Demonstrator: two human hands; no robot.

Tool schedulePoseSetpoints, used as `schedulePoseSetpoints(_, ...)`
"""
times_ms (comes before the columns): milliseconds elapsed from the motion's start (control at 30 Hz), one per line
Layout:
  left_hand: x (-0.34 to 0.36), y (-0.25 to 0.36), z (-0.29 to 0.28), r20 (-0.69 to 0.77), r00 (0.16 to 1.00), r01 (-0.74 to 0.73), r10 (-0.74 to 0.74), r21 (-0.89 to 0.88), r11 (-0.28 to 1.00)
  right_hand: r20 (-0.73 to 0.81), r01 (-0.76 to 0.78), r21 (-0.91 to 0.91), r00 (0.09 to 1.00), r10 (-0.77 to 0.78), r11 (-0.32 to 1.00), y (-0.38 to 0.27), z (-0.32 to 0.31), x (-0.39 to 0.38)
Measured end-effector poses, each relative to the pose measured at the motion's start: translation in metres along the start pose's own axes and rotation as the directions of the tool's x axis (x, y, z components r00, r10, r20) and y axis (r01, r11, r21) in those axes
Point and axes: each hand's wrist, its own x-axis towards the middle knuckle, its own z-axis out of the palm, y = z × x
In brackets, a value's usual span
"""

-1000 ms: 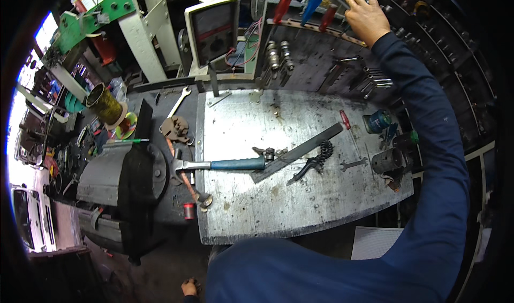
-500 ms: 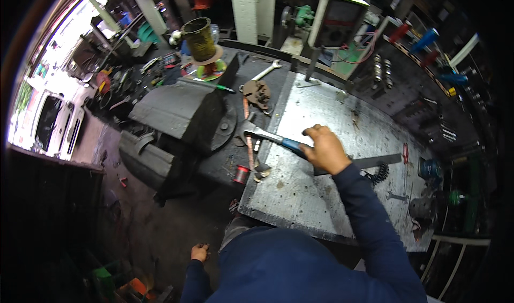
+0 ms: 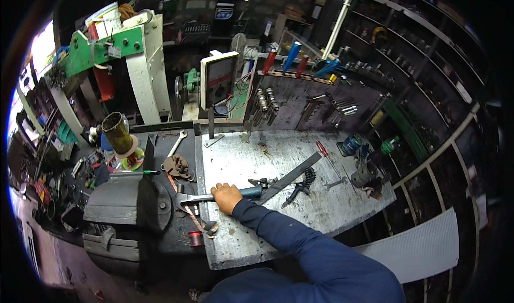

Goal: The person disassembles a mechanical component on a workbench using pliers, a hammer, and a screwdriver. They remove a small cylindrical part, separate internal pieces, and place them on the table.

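My right hand (image 3: pixel 226 197) is closed over the metal shaft of a blue-handled hammer (image 3: pixel 249 192), which lies across the left part of the metal bench top (image 3: pixel 235 164). The hammer's head points left, over the dark surface beside a big black vise (image 3: pixel 115 201). Right of the handle lie a long flat metal bar (image 3: pixel 293 176) and a black coiled cord (image 3: pixel 309 177). A spool of red wire (image 3: pixel 196 239) sits below the hammer head. My left hand is out of the picture.
A brown metal part (image 3: pixel 176 167) and an open-end wrench (image 3: pixel 178 143) lie behind the vise. To the right are a red screwdriver (image 3: pixel 323 149), a small wrench (image 3: pixel 335 183) and a dark container (image 3: pixel 364 174). A framed meter (image 3: pixel 219 81) and a rack of tools (image 3: pixel 297 77) stand behind.
The view has swung right and up toward the tool rack and shelves. My right hand has gone from beside the blue handle to the hammer's shaft. My left hand has left the view.
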Motion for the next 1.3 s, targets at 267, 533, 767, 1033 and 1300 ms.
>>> schedulePoseSetpoints(267,0.062,0.05,-0.118,-0.003,0.999,-0.051,0.051,-0.127,0.991,0.051,-0.314,0.132,0.949,0.31,0.94,-0.01,-0.02,-0.032)
schedulePoseSetpoints(533,0.127,0.141,-0.248,-0.032,0.933,-0.352,0.359,0.132,0.927,-0.055,-0.249,0.893,0.767,0.64,0.375,-0.046,-0.098,-0.128)
schedulePoseSetpoints(767,0.088,0.36,-0.201,0.146,0.599,-0.8,0.787,0.136,0.584,-0.353,0.427,0.878,0.883,0.309,-0.219,-0.097,-0.219,-0.111)
schedulePoseSetpoints(1033,0.118,0.546,-0.176,0.046,0.316,-0.821,0.948,0.515,0.249,-0.36,0.355,0.933,0.912,0.194,0.063,-0.225,-0.28,-0.093)
schedulePoseSetpoints(1300,0.219,0.668,-0.167,0.505,0.139,-0.814,0.852,0.548,-0.192,-0.166,0.164,0.986,0.984,0.061,0.035,-0.398,-0.27,-0.059)
